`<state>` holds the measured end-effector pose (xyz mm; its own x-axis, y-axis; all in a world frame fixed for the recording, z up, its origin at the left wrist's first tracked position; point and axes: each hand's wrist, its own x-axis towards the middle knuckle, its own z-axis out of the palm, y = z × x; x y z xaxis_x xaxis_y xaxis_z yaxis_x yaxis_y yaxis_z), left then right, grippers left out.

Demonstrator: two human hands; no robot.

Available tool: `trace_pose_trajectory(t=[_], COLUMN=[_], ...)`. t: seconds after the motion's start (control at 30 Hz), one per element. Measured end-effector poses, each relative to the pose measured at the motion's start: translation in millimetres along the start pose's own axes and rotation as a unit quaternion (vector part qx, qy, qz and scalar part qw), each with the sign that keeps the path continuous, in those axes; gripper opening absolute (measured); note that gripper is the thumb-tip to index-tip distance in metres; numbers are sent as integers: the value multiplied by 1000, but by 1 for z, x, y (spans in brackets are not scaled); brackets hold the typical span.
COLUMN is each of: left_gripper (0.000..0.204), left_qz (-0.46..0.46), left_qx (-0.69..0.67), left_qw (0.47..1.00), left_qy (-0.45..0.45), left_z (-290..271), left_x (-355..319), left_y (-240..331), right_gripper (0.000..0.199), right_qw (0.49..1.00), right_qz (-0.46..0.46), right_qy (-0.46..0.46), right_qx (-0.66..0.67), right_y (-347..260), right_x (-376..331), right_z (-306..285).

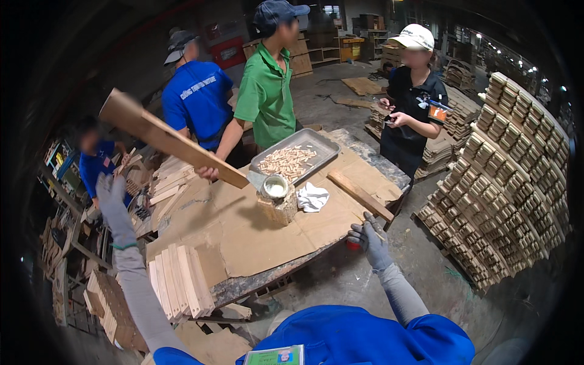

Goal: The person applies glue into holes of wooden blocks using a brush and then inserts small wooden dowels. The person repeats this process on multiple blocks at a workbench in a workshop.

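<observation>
My left hand [111, 190], in a grey glove, is raised at the left with its fingers stretched out, slightly blurred, and nothing visible in it. My right hand [372, 242], also gloved, is closed near the table's right front edge. Something thin and pale seems to lie at its fingers, too small to name. Just beyond it a wooden bar [360, 194] rests on the cardboard-covered table [243, 243]. A co-worker in green grips a long wooden board [176, 143], tilted above the table. Near its lower end a jar of white paste [276, 187] stands on a block [280, 210].
A metal tray [328, 149] holds wooden dowels; a white cloth [312, 198] lies nearby. Drilled wooden slats [179, 280] are lined up at the table's front left. A tall stack of wooden parts [499, 182] stands right. Other people stand around the table's far side and left.
</observation>
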<state>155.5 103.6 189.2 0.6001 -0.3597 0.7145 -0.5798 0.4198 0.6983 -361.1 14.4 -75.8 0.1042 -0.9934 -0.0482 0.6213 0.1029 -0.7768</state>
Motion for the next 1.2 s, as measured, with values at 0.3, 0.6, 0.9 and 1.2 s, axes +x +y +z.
trace_pose_trajectory(t=[0.3, 0.6, 0.9, 1.2], left_gripper=[68, 73, 67, 66], left_qz=[-151, -179, -163, -42], left_qx=[269, 553, 567, 645], left_qw=[931, 712, 725, 687], left_qy=[-196, -393, -354, -333], left_z=[55, 70, 72, 75], left_x=[-151, -307, -310, -305], left_y=[-194, -282, -273, -262], right_gripper=[38, 55, 46, 35], right_qw=[832, 641, 562, 581], right_qz=[-243, -183, -154, -123], right_qy=[-61, -145, -142, -146], right_qx=[-495, -731, -800, -791], right_y=[74, 103, 131, 124], right_x=[61, 135, 217, 239], right_z=[-39, -69, -39, -27])
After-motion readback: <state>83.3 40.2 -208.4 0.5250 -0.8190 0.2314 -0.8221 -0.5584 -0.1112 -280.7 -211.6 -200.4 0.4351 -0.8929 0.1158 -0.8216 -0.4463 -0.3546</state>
